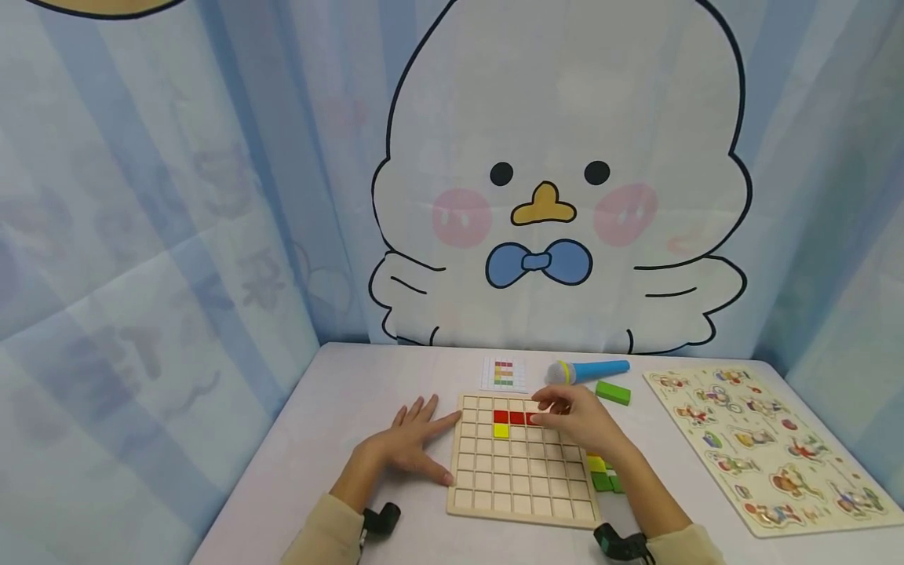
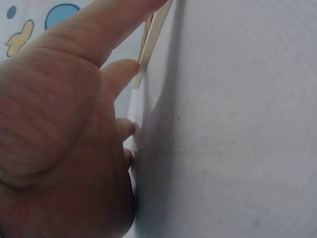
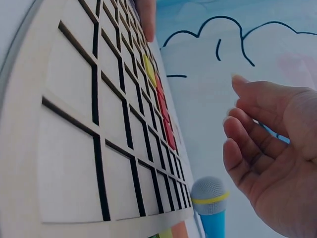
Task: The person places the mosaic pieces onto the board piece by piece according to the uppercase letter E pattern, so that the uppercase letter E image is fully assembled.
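Note:
A wooden grid board (image 1: 523,521) lies on the table, with three red tiles (image 1: 517,417) in a row in its upper part. One yellow tile (image 1: 501,431) sits just below the leftmost red one. My left hand (image 1: 410,443) is spread flat beside the board, thumb and index finger against its left edge. Over the upper right of the grid is my right hand (image 1: 582,416), near the rightmost red tile. From the right wrist view, the fingers of this hand (image 3: 277,144) are loosely bent, holding nothing and apart from the board.
Behind the board lie a small printed card (image 1: 504,375) with coloured squares and a blue toy microphone (image 1: 600,370). A green block (image 1: 613,393) lies nearby. Yellow and green pieces (image 1: 603,480) are by the board's right edge, partly behind my forearm. Farther right is a picture puzzle board (image 1: 766,435).

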Available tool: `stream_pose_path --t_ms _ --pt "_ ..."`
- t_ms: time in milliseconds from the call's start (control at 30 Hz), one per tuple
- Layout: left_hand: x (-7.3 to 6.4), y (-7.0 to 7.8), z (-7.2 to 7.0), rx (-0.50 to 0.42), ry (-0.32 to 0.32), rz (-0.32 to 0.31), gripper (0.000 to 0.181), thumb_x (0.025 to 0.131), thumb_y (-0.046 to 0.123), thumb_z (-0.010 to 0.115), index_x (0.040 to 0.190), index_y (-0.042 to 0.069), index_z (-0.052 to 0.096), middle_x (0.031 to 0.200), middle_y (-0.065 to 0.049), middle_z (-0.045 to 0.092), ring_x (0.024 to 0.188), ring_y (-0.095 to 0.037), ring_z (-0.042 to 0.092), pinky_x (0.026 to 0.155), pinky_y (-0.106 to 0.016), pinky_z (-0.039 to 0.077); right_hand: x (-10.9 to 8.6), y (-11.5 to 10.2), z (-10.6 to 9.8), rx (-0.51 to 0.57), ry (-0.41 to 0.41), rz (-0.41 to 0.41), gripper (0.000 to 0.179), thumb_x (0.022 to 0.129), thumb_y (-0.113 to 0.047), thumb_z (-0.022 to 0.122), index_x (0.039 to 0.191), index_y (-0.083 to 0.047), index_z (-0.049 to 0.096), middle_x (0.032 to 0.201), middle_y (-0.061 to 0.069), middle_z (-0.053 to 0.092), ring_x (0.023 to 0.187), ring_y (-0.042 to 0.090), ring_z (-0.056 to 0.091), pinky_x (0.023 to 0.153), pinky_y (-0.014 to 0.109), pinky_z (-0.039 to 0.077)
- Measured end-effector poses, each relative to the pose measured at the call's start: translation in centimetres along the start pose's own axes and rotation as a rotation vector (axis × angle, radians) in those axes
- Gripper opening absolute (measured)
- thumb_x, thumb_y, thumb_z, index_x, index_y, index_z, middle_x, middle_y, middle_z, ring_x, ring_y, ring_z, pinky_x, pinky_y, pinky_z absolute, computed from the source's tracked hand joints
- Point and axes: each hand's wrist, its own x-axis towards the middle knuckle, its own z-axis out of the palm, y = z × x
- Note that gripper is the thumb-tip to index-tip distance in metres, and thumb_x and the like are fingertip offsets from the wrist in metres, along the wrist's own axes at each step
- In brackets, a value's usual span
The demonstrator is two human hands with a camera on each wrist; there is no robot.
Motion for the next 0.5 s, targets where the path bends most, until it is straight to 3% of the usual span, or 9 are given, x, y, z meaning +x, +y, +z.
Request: stream_pose_path --t_ms 500 --pt "0.0 0.1 0.1 0.010 0.012 0.004 0.111 0.073 0.068 0.084 0.164 0.037 0.030 0.176 -0.015 0.001 0.163 -0.039 -0.006 0.129 -0.063 -0.002 -1.0 1.1 -2.9 0.029 0.027 0.034 0.039 0.094 -0.020 0.079 0.128 -0.004 0.070 0.113 0.014 0.072 0.093 0.022 0.059 0.073 0.022 0.055"
